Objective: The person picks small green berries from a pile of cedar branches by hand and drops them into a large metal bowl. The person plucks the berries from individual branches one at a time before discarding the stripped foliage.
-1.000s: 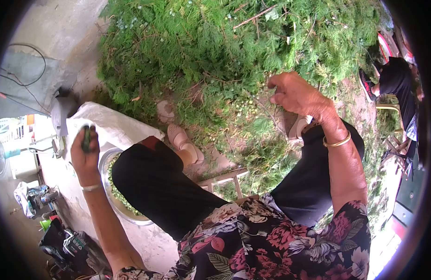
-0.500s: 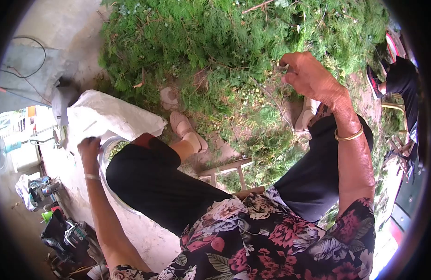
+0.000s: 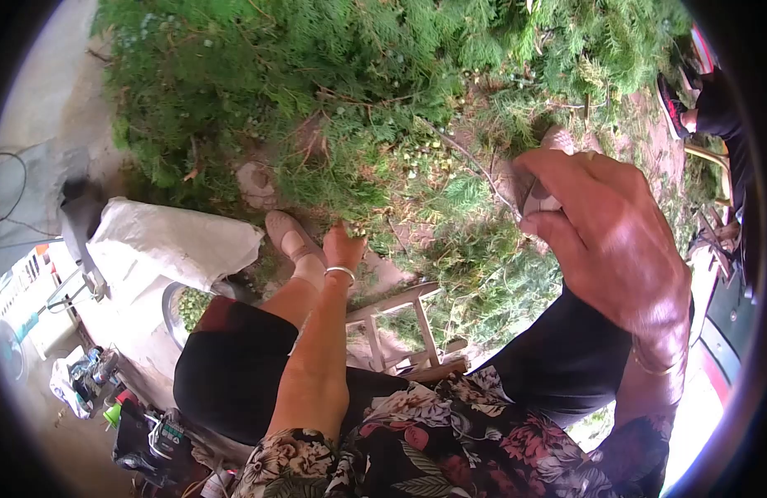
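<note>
My left hand (image 3: 344, 246) is low over the littered ground, beside the left shoe (image 3: 290, 232). Its fingers are closed, with small green bits (image 3: 358, 233) showing at the fingertips. Large and close to the camera, my right hand (image 3: 603, 232) is above the right knee, thumb and forefinger apart with nothing visible between them. A thin bare twig (image 3: 474, 162) runs toward its thumb; no contact can be made out. Leafy green branches (image 3: 317, 58) are heaped in front of both feet.
A metal bowl (image 3: 169, 309) of green bits stands by the left knee, near a white sack (image 3: 176, 245). A wooden frame (image 3: 425, 328) lies between the legs. At the far right is another person's dark-clothed leg (image 3: 719, 108). Tools and bags (image 3: 155, 440) sit at lower left.
My left hand has moved right, from beside the bowl to the ground between the feet. My right hand has come lower and nearer the camera. The view has shifted, showing more of the bowl.
</note>
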`<state>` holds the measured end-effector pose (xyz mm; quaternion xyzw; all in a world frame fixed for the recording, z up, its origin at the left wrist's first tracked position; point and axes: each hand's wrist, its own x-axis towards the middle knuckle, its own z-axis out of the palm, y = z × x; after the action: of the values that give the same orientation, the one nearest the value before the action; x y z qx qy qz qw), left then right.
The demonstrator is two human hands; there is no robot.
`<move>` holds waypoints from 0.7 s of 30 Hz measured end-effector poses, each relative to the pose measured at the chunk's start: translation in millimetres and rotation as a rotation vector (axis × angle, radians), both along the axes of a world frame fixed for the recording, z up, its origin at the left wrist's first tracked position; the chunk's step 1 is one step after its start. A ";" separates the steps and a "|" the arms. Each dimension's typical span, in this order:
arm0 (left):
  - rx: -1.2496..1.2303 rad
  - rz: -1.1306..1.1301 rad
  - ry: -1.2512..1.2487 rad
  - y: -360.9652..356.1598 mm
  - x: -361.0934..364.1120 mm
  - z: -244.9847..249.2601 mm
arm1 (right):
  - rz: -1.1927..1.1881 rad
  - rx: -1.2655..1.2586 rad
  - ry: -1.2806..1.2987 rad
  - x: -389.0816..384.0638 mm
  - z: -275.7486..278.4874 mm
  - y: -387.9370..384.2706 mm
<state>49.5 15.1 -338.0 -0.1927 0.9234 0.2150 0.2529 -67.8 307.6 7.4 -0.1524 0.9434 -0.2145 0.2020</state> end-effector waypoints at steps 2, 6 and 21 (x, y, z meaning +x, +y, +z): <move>-0.072 0.020 0.098 18.3 4.3 -1.4 | -0.065 0.018 -0.095 1.2 1.5 -0.8; -0.256 0.003 0.230 32.0 -0.6 -13.7 | -0.081 0.034 -0.058 -3.7 5.8 -7.3; 1.651 0.364 -0.193 73.5 -102.2 237.7 | 0.048 -0.343 0.028 -11.9 -8.6 -20.4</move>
<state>-52.8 88.6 -100.4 -0.1094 0.3997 0.8395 0.3515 -79.7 287.2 -1.2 -0.2102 0.8917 -0.3654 0.1647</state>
